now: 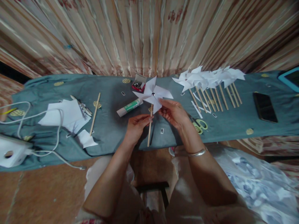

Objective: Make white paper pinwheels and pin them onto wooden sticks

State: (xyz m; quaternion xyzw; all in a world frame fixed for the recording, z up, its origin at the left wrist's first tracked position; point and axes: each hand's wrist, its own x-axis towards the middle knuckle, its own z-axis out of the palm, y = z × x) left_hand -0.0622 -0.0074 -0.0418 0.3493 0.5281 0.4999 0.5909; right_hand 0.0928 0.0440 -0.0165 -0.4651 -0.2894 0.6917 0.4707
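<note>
A white paper pinwheel (153, 93) with a silver pin at its centre sits on a thin wooden stick (149, 132). My left hand (136, 126) is closed on the stick just below the paper. My right hand (174, 112) pinches the lower right blade of the pinwheel. Both hands are over the near middle of a table draped in a teal cloth (112, 124).
Several finished pinwheels (210, 79) on sticks lie at the back right. Nearby are a glue stick (129, 107), an open pin box (139, 84), green-handled scissors (200, 125), a loose stick (95, 113), white paper sheets (66, 115), a black phone (265, 107) and a white device with cables (11, 152).
</note>
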